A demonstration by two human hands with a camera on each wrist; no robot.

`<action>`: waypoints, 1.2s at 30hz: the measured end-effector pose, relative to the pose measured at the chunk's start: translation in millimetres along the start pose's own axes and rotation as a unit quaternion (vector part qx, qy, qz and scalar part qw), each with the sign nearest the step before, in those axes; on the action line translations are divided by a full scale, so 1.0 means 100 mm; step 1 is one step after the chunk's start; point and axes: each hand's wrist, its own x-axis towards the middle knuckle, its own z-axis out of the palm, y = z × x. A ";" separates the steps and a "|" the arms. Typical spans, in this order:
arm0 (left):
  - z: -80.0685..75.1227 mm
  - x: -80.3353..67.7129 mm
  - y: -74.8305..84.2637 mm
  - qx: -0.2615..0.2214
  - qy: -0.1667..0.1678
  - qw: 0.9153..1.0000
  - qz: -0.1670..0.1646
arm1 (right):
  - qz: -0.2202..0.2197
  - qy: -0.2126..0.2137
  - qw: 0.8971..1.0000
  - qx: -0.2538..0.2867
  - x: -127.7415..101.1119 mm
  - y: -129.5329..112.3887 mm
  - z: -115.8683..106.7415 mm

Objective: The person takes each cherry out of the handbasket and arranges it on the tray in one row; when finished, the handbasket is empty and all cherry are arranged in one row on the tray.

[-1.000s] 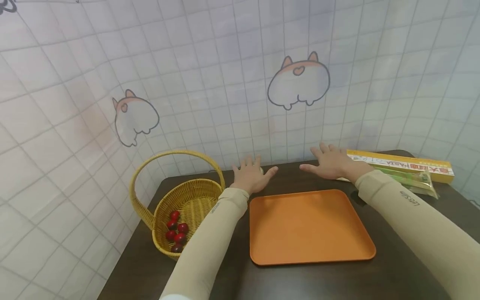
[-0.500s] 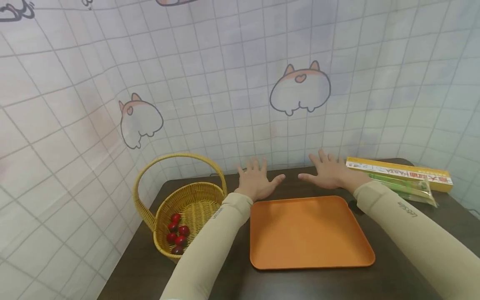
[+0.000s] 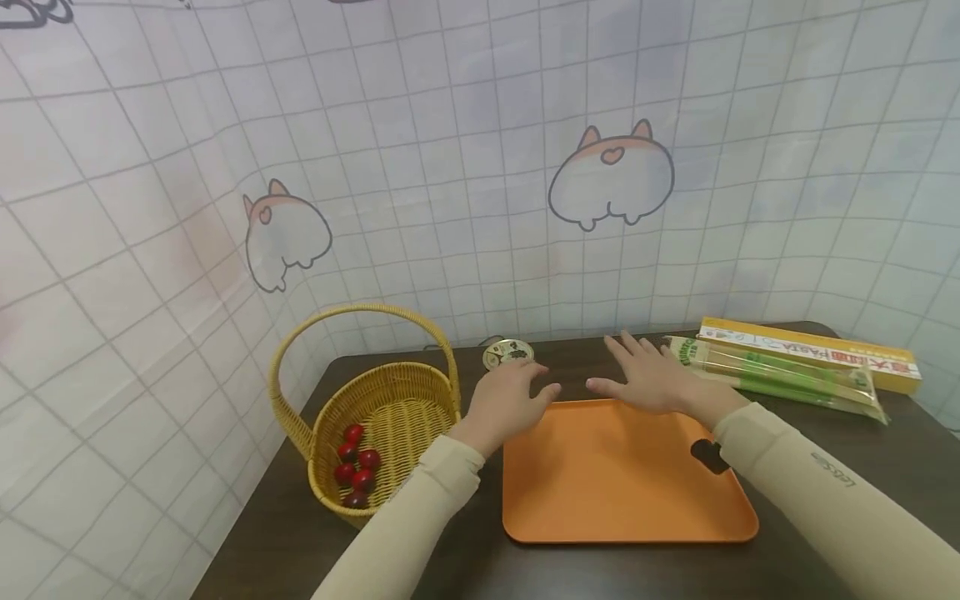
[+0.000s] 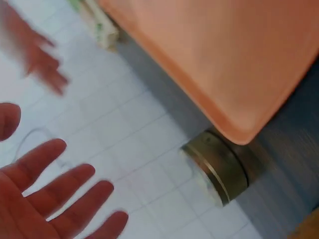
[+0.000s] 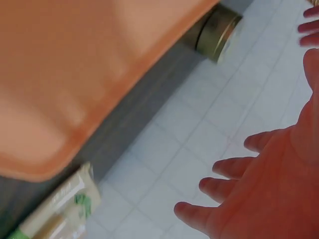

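My left hand [image 3: 507,402] hovers at the back left corner of an orange tray [image 3: 630,500], fingers spread and slightly bent, holding nothing. A short round tin [image 3: 508,353] with a gold and dark lid stands just behind it; in the left wrist view the tin [image 4: 217,167] shows a brass-coloured side. My right hand [image 3: 648,375] is over the tray's back edge, palm down with fingers extended and nothing in it. Near its wrist lies a green-labelled clear packet of long noodles [image 3: 780,375]. A small dark object [image 3: 708,456] shows at the tray's right side, partly behind the sleeve.
A yellow wicker basket [image 3: 318,492] with a tall arched handle stands left of the tray, several dark red round fruits [image 3: 363,479] inside. A long yellow and white pasta box [image 3: 810,350] lies behind the packet. A white grid-patterned cloth [image 3: 420,208] hangs along the table's back edge.
Both hands have drawn back from the far table edge toward the tray. The left hand has turned and bent its fingers, uncovering the tin; more of the noodle packet now shows.
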 end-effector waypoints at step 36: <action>-0.64 -1.46 -2.20 -0.557 0.078 0.774 -0.292 | -0.121 0.071 0.977 0.162 -0.35 -0.68 0.70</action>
